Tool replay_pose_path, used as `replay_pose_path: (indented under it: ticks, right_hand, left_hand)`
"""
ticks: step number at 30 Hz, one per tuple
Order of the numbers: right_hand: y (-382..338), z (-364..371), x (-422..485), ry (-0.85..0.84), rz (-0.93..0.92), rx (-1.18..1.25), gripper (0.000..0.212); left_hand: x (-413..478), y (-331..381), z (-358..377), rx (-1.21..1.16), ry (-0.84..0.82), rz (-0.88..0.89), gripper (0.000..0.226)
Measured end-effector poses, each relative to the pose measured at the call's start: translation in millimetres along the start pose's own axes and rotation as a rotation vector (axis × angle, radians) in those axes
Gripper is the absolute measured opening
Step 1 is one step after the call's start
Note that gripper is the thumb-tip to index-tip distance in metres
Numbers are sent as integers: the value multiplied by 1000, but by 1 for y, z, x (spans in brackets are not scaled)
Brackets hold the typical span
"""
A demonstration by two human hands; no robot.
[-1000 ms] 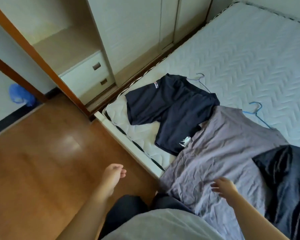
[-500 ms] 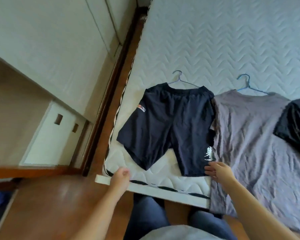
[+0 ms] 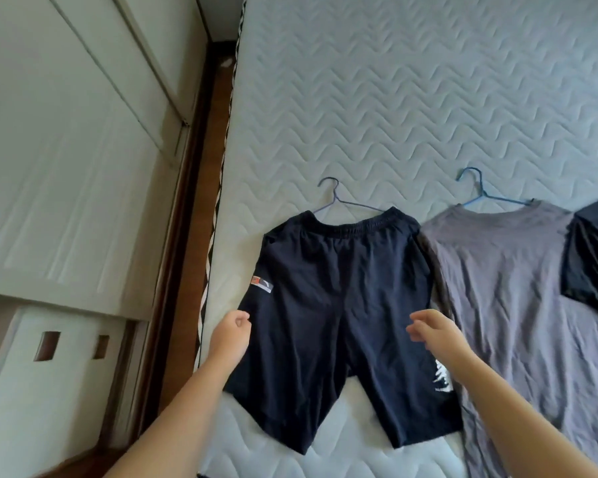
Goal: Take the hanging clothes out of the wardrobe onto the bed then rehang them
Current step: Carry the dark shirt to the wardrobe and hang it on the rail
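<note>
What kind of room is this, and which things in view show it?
Most likely a bedroom. A bare quilted mattress fills most of the view, a wardrobe with pale doors stands beside it, and shorts and a grey shirt lie on the mattress on wire hangers.

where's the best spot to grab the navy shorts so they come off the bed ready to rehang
Take the grey hanger at its neck, just below the hook, where it sticks out past the waistband of the navy shorts. Come from above on the far side, over bare mattress: the wire lies exposed there, and lifting it should let the shorts hang straight.
</note>
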State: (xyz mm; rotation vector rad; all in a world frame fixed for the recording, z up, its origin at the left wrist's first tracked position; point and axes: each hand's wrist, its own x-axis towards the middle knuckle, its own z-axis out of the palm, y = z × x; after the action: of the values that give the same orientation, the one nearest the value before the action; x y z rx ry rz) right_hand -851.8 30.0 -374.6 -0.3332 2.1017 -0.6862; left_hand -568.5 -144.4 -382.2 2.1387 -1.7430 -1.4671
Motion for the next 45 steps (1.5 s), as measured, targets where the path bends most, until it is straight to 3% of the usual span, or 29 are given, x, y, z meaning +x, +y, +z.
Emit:
replay_pose_path:
  ticks: [4,9,14,18,23,25,28,32,35,37,39,45]
  right_hand:
    - [-18,7,69,19,-60,-114,26]
    - [-39,18,147,30,-158,-262,37]
    - [-55,21,213,196,-268,-385,41]
    - [-63,29,257,339,-373,-536,47]
    - [-67,29,320,277,-343,-682,59]
    - [-64,36,336,371,-354,-684,56]
    - [-58,44,346,547,-400,-642,53]
    - [-66,36,348,523,-437,-692,31]
    - [-92,22,339,326,-368,-761,33]
    - [-102,14,327,145,-290,-922,40]
    - [-102,10,308,70,-271,-1044,38]
    - [-116,10,237,198,-405,-726,21]
  left_hand:
    - [68,39,22,182,69,170,27]
    - [154,64,52,432,336,310,36]
    - [220,75,97,509,420,527,30]
    - [249,81,132,558,429,510,44]
    - [268,64,149,645,562,494,41]
    - [270,64,150,655,589,487,41]
    - [269,65,153,681,583,503,42]
    - [267,67,149,696,570,482,42]
    - [259,75,141,690,477,452,43]
    - [253,81,132,691,386,426,43]
    - [250,86,123,695,325,431,43]
    - [217,98,65,667,104,349,34]
